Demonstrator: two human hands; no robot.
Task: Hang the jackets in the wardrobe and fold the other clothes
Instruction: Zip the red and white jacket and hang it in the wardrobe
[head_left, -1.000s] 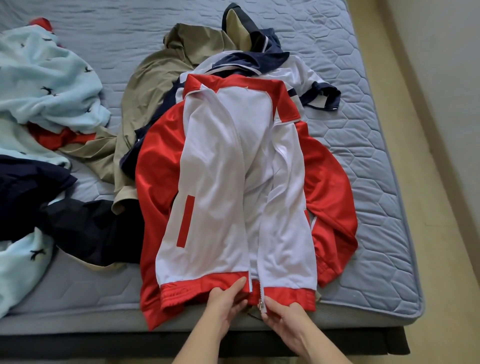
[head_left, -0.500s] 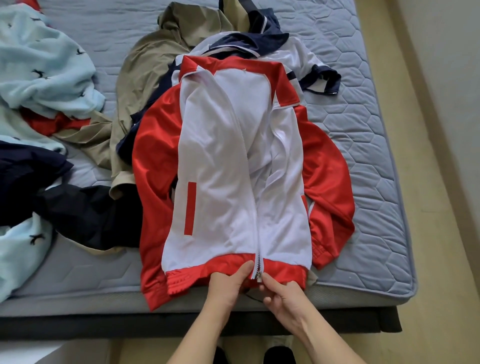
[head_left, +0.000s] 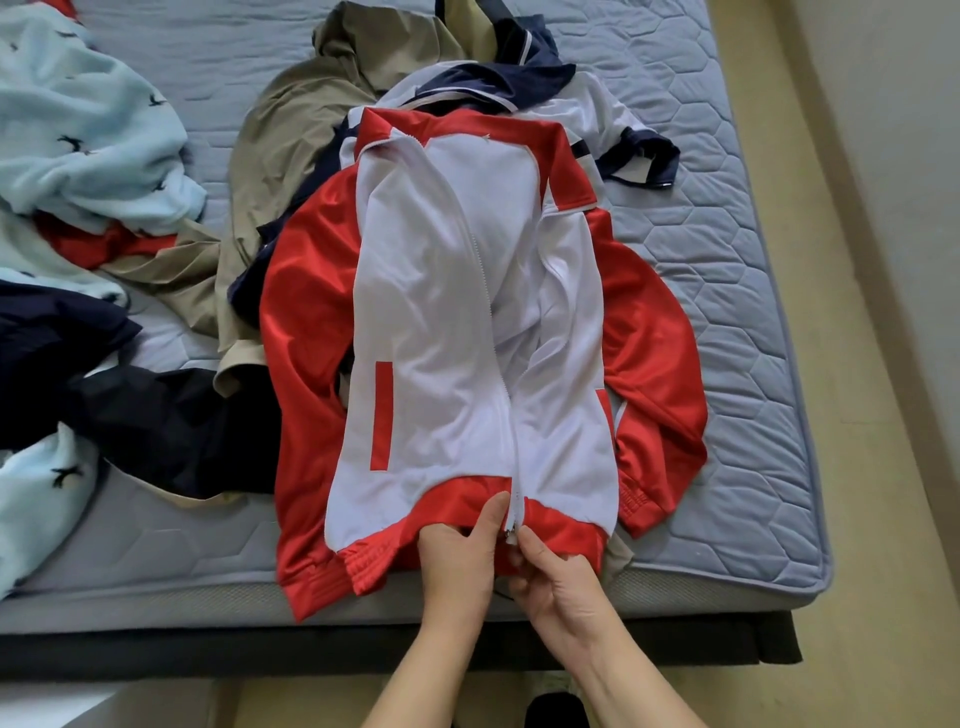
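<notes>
Honestly, the slick red-and-white track jacket, spread on the grey quilted mattress, looks light and slippery; its ribbed hem, likely the firmest hold, is pinched by the left hand and right hand.

left hand — thumb straight, fingers tucked under jacket | right hand — seemingly pinching it | forearms converge

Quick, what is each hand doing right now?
Left hand: grips the hem of the red-and-white jacket.
Right hand: pinches the bottom end of the zipper.
</notes>
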